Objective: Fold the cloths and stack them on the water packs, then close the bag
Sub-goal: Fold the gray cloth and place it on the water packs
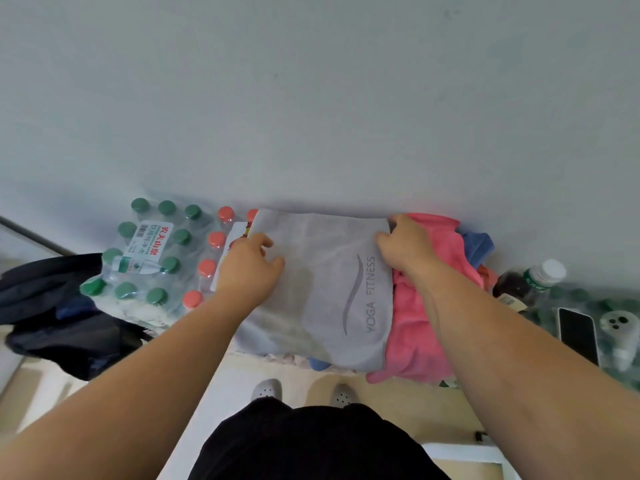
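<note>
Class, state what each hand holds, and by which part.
Both hold the grey cloth: left hand at its left edge, right hand at its far right corner.

Quick count: ten round green plastic caps (167,207) showing, five red-orange plastic caps (217,240), one grey microfibre cloth (329,271), one pink fleecy cloth (415,323), two grey perforated clogs (266,389).

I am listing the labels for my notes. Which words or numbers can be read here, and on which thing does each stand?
"YOGA FITNESS": on the gray cloth.
"农夫山泉": red, on the white label of the green-capped water pack.
Smaller print and barcode on that label: too small to read.
Label on the brown bottle: blurred, unreadable.
</note>
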